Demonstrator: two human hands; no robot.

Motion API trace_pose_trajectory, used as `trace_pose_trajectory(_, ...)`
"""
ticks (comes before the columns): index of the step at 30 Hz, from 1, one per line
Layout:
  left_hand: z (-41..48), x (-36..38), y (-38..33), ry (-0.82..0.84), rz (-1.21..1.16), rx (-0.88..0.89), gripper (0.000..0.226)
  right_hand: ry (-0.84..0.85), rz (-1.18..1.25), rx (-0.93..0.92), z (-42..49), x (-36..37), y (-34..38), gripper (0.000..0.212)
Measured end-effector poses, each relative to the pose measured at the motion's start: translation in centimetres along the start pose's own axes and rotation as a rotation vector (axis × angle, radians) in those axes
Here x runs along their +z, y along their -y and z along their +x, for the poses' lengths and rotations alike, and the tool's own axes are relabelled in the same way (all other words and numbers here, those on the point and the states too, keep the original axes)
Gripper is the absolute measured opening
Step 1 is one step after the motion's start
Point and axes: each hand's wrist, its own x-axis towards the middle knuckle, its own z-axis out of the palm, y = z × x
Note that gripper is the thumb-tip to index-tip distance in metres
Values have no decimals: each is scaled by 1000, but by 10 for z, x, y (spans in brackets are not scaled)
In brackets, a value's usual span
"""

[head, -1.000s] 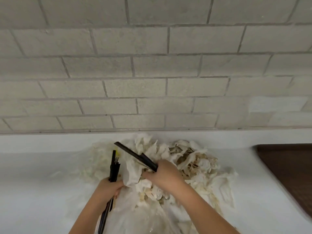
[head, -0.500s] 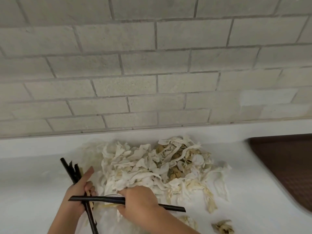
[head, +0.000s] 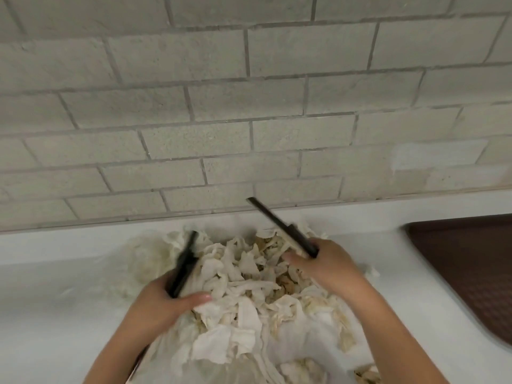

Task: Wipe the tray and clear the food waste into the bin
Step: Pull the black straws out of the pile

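Our left hand (head: 163, 300) grips a blurred bunch of black utensils (head: 184, 266), and our right hand (head: 329, 266) is closed around a flat black stick (head: 279, 225) angled toward the brick wall (head: 249, 106). Between them a heap of soiled white napkins (head: 249, 295) lies on the white bench (head: 50, 314). The brown tray (head: 471, 261) sits well apart at the right.

The single camera on my head looks forward and down, close over my forearms, facing the grey block wall (head: 249, 106) behind the white worktop's (head: 55, 314) far edge; the worktop's right end runs off-frame.
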Motion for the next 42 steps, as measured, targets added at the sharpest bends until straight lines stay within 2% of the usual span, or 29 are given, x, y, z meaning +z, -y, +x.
trace_pose_trajectory(2,4,23,-8,118,155,-19,108,-77,-14,153,31,-6,-26,57)
trace_pose_trajectory(4,10,41,-7,129,345,-53,97,-22,-116,250,48,2,-45,79)
trace_pose_trajectory(6,15,49,1,50,447,-86,80,51,-217,276,54,20,-53,85)
trace_pose_trajectory(8,19,50,9,6,385,-129,70,81,-265,253,54,36,-53,78)
trace_pose_trajectory(11,19,51,16,-24,195,-188,54,84,-235,227,48,55,-46,52)
trace_pose_trajectory(18,9,48,18,-118,-259,-307,16,-10,-374,-22,5,82,-24,50)
trace_pose_trajectory(20,6,41,14,-126,-369,-351,10,-33,-279,-5,-2,72,-20,47)
trace_pose_trajectory(23,6,26,12,-164,-457,-373,12,-83,2,91,2,43,-22,36)
trace_pose_trajectory(27,2,15,4,-124,-443,-281,12,-88,278,155,11,5,-27,42)
trace_pose_trajectory(29,1,13,-2,-88,-419,-233,20,-52,413,178,10,-7,-31,41)
trace_pose_trajectory(32,-3,11,-13,-57,-370,-133,36,66,736,196,5,-20,-39,46)
trace_pose_trajectory(36,-16,9,-23,-92,-385,-25,35,313,1034,132,-12,-32,-37,34)
trace_pose_trajectory(39,-28,8,-28,-150,-389,35,40,472,1205,38,-33,-33,-31,32)
trace_pose_trajectory(42,-44,6,-35,-74,-462,83,40,582,1292,-56,-53,-30,-30,40)
